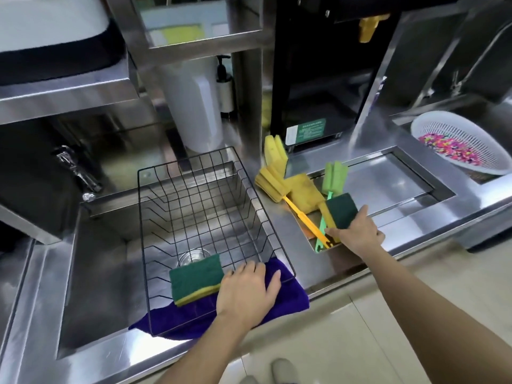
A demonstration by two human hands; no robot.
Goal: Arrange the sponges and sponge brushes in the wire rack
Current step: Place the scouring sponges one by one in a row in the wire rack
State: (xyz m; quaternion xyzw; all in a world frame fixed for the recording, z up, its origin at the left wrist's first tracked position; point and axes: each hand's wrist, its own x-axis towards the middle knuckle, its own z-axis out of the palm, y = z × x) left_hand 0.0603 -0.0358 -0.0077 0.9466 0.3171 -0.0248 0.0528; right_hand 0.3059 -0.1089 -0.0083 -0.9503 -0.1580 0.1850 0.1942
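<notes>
The left hand (246, 292) grasps a green-and-yellow sponge (196, 278) flat inside the wire rack (205, 217). The right hand (357, 231) pinches a second one (340, 210) — green face up — over the bench (415, 217) tray. Two brushes, yellow (279, 187) and green (333, 177), angle their handles toward the person (perhaps a third behind).
</notes>
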